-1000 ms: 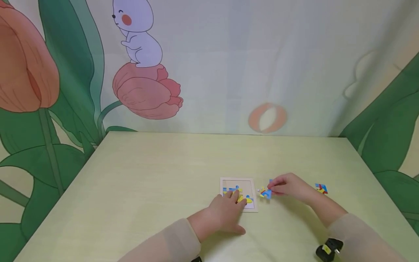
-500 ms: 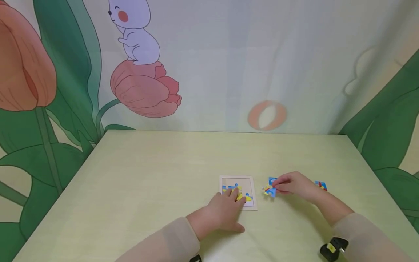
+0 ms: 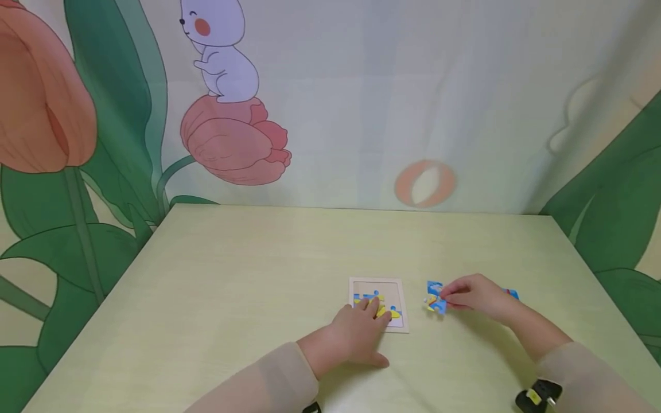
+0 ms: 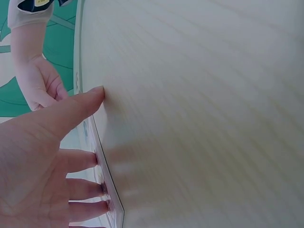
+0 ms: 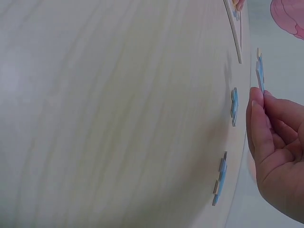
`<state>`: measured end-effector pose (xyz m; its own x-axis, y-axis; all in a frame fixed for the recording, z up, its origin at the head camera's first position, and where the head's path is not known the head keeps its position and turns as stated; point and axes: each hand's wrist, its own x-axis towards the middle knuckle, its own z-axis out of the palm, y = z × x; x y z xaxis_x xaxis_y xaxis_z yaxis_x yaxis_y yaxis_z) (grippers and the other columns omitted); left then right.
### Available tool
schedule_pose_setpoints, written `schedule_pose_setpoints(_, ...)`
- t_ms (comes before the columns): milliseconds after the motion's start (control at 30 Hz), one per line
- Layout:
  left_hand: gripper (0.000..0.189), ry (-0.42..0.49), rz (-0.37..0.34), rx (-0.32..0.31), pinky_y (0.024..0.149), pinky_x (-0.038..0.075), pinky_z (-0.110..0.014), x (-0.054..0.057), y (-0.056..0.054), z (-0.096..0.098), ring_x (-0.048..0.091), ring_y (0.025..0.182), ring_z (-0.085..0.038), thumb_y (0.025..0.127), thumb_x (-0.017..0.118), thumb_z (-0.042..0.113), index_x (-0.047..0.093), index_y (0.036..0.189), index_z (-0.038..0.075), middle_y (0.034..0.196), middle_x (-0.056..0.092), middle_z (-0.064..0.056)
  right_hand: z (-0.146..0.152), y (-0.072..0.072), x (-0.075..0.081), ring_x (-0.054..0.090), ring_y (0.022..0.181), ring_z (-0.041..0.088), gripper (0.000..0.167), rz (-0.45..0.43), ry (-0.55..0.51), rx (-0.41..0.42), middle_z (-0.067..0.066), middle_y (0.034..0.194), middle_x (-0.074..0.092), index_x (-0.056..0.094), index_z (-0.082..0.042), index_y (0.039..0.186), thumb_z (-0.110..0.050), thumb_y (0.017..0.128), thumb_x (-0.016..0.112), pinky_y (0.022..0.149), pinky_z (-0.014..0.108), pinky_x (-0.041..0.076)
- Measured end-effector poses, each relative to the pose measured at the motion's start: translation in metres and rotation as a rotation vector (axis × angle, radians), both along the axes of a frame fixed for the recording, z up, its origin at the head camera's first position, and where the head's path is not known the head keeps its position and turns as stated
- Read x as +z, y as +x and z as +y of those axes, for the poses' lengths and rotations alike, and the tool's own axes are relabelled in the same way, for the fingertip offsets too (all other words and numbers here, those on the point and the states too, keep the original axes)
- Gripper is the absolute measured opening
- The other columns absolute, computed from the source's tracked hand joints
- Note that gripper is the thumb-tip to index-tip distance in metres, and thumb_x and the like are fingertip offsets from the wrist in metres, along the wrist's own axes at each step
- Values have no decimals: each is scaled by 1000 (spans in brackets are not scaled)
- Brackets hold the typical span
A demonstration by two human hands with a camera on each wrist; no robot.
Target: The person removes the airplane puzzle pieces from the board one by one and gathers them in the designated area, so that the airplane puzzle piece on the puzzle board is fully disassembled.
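My left hand (image 3: 358,335) rests with spread fingers on a small framed jigsaw puzzle (image 3: 404,304), over its lower left part. Blue and yellow pieces lie in the tray around my fingers; some are hidden under them. In the left wrist view the straight fingertips (image 4: 85,188) touch the frame. Right of the frame, my right hand (image 3: 476,295) pinches a blue, yellow and red puzzle piece (image 3: 436,305) between thumb and fingers. The right wrist view shows this held piece (image 5: 260,71) raised off the table, edge-on.
One loose blue piece (image 3: 434,286) lies on the table just behind the held one. Another piece (image 3: 511,293) shows beyond my right wrist, mostly covered by it. The pale table (image 3: 232,275) reaches back to a wall cloth (image 3: 335,115) printed with flowers.
My right hand has moved a little to the right with the pinched piece, away from the frame. Its wrist now covers more of the far right piece. The left hand stays put.
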<state>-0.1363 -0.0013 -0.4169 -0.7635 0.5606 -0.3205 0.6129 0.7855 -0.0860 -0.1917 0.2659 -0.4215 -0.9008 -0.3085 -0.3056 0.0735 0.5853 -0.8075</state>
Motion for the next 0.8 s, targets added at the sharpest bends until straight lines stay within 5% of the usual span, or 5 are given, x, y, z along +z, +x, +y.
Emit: schedule_pose_setpoints(800,85,15,-14,22,98,39,-40,2,1,1,31,134,-25,75,59,68,36,144,24,150,28,-7,30,8,-6,60,83,18,19,73,153,7,11,97,66,68,3,99,-12,87,65,68,26,51)
